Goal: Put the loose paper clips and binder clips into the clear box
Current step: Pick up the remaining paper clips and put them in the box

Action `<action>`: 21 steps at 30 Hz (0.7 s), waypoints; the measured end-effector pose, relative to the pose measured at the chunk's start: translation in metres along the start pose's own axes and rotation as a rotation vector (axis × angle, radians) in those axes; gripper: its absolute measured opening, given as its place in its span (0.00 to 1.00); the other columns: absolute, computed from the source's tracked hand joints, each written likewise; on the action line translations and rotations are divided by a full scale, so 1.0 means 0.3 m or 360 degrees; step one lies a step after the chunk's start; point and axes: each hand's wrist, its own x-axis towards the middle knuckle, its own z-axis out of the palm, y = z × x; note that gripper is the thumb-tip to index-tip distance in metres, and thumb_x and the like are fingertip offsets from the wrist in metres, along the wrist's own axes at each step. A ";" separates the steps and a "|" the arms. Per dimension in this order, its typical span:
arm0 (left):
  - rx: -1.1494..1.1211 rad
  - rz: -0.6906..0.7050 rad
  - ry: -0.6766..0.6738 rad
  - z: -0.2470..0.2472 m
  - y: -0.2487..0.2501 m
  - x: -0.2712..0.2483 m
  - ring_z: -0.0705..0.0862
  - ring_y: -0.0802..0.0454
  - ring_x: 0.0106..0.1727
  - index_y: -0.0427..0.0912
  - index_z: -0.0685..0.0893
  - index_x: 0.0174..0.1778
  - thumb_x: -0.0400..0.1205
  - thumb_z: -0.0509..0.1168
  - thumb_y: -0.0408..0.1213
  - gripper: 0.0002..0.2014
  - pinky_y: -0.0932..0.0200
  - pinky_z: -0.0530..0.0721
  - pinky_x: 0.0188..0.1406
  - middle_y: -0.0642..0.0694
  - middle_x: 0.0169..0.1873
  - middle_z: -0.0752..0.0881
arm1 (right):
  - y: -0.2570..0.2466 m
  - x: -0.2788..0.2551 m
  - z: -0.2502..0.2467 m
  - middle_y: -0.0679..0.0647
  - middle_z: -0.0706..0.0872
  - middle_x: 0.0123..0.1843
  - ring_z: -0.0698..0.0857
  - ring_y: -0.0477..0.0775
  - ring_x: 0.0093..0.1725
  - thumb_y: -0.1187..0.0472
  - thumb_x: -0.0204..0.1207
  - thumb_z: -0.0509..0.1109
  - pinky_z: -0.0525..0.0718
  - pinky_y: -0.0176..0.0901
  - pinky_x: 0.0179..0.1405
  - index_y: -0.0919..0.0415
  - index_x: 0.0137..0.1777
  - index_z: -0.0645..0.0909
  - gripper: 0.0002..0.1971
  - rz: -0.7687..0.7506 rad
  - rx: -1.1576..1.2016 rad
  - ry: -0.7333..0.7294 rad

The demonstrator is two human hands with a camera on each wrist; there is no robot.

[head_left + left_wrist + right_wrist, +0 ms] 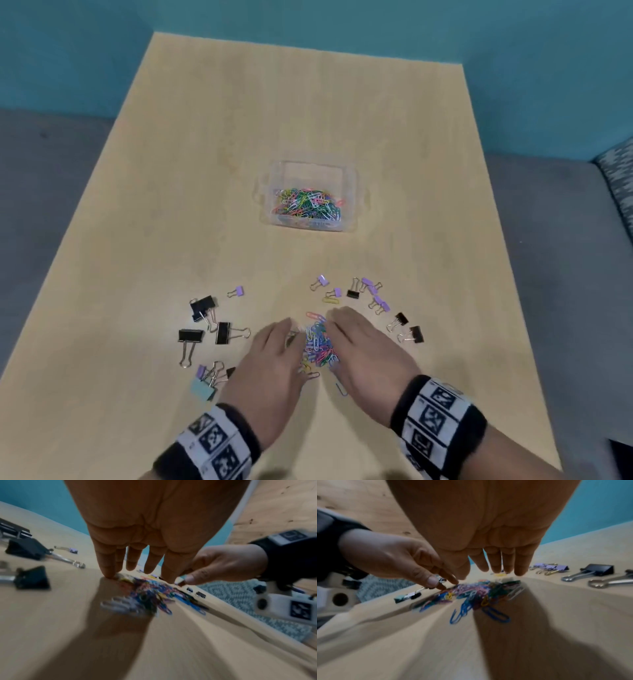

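Observation:
A pile of coloured paper clips [318,344] [150,595] [476,595] lies on the table's near middle. My left hand [270,356] flanks it on the left and my right hand [363,346] on the right, both with straight fingers [109,568] [518,566] whose tips touch the table at the pile's edges. Neither holds anything. The clear box [310,197], part filled with paper clips, stands further back in the centre. Black binder clips [205,306] lie left; purple ones [368,284] and black ones [416,334] lie right.
The wooden table [171,171] stands against a teal wall. A light blue binder clip [202,389] lies near my left wrist. Grey floor and a patterned cushion [616,181] show to the right. Stray paper clips [330,300] lie beyond the pile.

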 end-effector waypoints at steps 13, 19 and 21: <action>0.0075 -0.0035 -0.0087 0.062 -0.009 -0.071 0.74 0.41 0.62 0.43 0.71 0.71 0.62 0.77 0.41 0.40 0.47 0.84 0.56 0.41 0.67 0.74 | -0.018 -0.052 0.022 0.53 0.79 0.58 0.77 0.60 0.57 0.52 0.72 0.62 0.82 0.52 0.49 0.54 0.68 0.71 0.23 0.0152 -0.0076 0.0099; -0.0104 -0.0200 0.0063 0.073 -0.006 -0.058 0.68 0.43 0.61 0.49 0.67 0.74 0.64 0.79 0.42 0.42 0.49 0.81 0.57 0.41 0.70 0.72 | -0.052 -0.110 0.044 0.52 0.58 0.75 0.71 0.60 0.64 0.44 0.74 0.68 0.81 0.51 0.54 0.43 0.81 0.43 0.43 0.0592 0.0124 -0.0097; -0.0102 -0.0180 0.0056 0.064 0.001 -0.012 0.66 0.44 0.64 0.49 0.65 0.75 0.68 0.77 0.43 0.40 0.49 0.78 0.60 0.42 0.72 0.70 | -0.067 -0.060 0.040 0.53 0.57 0.76 0.70 0.59 0.66 0.45 0.76 0.67 0.80 0.50 0.54 0.43 0.81 0.46 0.40 0.0588 0.0191 -0.0033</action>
